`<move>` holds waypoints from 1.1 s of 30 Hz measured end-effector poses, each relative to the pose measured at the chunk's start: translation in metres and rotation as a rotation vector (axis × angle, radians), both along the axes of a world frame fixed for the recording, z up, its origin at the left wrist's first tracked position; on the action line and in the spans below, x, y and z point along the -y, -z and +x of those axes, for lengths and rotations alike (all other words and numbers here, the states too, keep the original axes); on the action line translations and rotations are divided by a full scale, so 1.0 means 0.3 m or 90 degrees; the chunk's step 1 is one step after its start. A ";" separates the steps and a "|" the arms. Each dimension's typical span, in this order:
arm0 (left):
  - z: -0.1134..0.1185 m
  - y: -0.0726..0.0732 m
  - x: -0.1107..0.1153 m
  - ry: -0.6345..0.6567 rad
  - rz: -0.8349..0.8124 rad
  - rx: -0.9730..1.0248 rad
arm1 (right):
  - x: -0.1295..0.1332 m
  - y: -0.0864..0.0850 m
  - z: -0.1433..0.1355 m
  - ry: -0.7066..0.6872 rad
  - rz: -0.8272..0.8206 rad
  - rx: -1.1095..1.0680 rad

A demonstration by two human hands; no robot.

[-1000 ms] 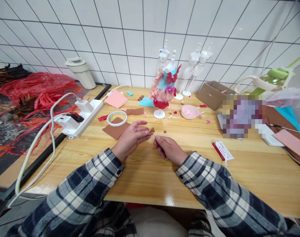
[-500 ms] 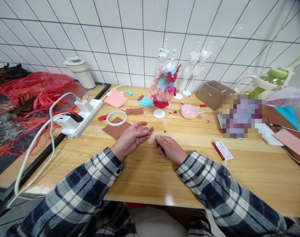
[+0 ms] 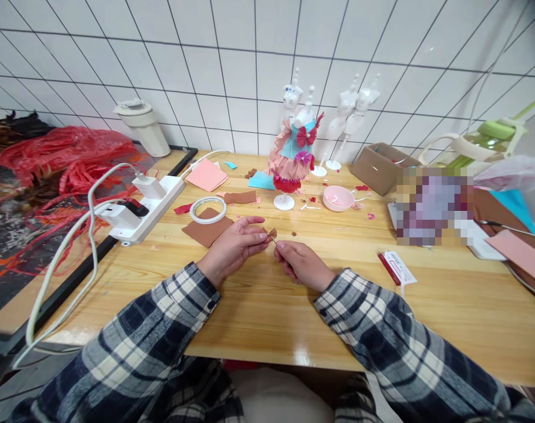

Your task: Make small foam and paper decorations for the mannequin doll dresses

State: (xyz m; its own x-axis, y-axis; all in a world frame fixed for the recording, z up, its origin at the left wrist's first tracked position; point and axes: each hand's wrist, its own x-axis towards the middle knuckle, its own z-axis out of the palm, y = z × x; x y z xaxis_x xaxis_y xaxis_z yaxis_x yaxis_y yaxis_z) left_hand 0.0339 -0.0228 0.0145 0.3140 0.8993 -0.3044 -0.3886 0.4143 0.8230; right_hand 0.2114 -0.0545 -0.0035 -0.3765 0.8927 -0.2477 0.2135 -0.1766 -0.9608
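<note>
Between thumb and fingers, my left hand [image 3: 236, 245] pinches a small pleated piece of brown paper [image 3: 273, 233] over the table's middle. My right hand [image 3: 303, 264] is closed around a thin, pointed tool [image 3: 274, 239], most of it hidden in the fist; its tip touches or nearly touches the brown piece. Left of my hands, a white tape roll [image 3: 208, 210] lies partly on brown paper sheets [image 3: 206, 230]. Behind them stands a small white dress form in a pink, blue and red paper dress [image 3: 290, 158].
A pink bowl [image 3: 338, 198], paper scraps and a brown box [image 3: 380, 168] are at the back. Bare white dress forms [image 3: 347, 103] stand near the wall. On the left are a power strip [image 3: 155, 214] with cables and a cup [image 3: 144, 128]; a red-and-white label [image 3: 397, 268] lies right.
The brown paper piece has turned slightly in my left fingers and its fanned end shows more. The tool's tip has shifted slightly; both hands stay nearly in place.
</note>
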 end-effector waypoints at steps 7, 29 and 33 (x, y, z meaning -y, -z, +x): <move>-0.004 0.007 -0.003 0.001 0.005 0.008 | 0.000 -0.009 -0.003 -0.011 0.010 0.008; -0.006 0.004 -0.005 -0.001 0.019 0.008 | -0.005 -0.006 0.005 -0.040 0.072 0.063; -0.006 -0.001 -0.008 -0.029 0.024 0.012 | -0.006 -0.008 0.004 -0.035 0.083 0.071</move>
